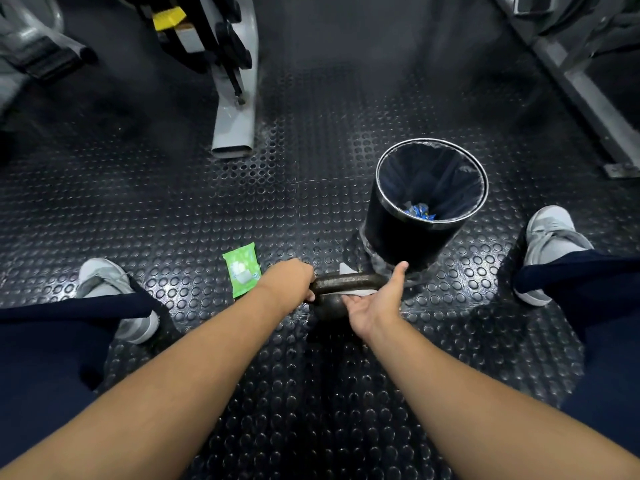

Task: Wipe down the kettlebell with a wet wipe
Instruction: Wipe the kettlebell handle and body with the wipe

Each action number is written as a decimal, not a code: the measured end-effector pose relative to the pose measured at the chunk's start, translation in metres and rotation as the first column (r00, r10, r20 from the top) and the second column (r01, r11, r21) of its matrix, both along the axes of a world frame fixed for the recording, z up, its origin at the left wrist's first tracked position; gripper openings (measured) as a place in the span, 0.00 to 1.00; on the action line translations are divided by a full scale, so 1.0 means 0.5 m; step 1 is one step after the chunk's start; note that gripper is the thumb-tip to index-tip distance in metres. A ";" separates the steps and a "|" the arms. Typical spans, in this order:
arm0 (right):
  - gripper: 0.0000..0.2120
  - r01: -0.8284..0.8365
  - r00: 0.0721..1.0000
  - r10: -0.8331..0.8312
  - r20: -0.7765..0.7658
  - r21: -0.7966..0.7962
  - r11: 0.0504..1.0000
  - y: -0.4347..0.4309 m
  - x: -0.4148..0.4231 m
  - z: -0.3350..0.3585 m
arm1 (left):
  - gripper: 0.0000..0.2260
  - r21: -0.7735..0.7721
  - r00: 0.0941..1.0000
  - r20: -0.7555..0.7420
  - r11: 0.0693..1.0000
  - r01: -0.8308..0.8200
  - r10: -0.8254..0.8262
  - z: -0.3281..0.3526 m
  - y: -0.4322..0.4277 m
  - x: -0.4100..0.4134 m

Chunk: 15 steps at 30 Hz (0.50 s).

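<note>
Where the studded black rubber floor (277,202) lies between two grey shoes (104,282), one dark, matte metal kettlebell (329,308) stands upright, round body down, the long axis of its looped handle running left to right. Left hand (289,278) is clamped round the handle's left end; right hand (375,303), palm up, thumb splayed, presses one white wet wipe (362,292) under the handle with flat fingers. Adjacent: one green soft wipe pack (241,271), flat, just left; one round black lined bin (422,209), just beyond.
</note>
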State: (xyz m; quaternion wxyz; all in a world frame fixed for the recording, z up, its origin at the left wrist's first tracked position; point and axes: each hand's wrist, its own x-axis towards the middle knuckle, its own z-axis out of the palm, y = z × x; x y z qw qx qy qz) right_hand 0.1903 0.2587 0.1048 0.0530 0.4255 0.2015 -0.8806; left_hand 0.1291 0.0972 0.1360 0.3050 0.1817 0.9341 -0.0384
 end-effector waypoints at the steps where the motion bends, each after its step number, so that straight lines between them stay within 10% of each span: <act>1: 0.42 -0.024 1.000 0.024 0.000 0.005 1.000 -0.011 -0.003 0.006 | 0.13 0.003 1.000 -0.006 1.000 0.000 0.000 0.000 0.000 0.000; 8: 0.53 -0.420 0.905 0.419 -0.072 0.006 0.908 -0.063 0.022 0.000 | 0.14 -0.002 0.999 -0.036 1.000 0.005 -0.005 0.010 0.006 -0.006; 15: 0.45 -0.098 0.993 0.087 0.083 0.133 0.986 -0.013 0.008 0.004 | 0.13 0.007 0.999 -0.050 1.000 0.001 0.000 -0.011 0.000 0.005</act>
